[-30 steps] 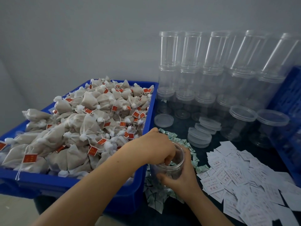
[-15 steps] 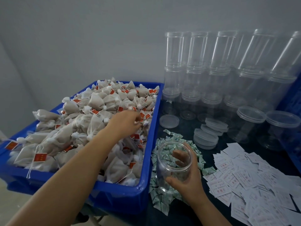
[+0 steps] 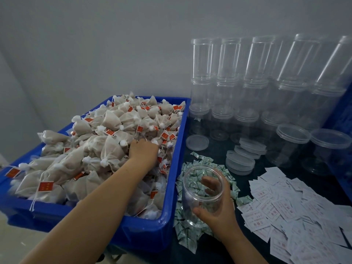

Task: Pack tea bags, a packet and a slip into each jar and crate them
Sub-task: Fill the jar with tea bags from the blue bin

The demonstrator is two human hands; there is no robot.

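jar [image 3: 202, 195] is gripped round its wall by right hand [image 3: 219, 210] | left hand [image 3: 143, 151] is sunk among tea bags [image 3: 106, 141] left of jar, grip unclear | jar looks empty; bags, packet, slip, crating are judged outstanding

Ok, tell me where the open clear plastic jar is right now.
In the head view, the open clear plastic jar stands lower centre in the right hand, on the green-and-white packets, just right of the blue crate.
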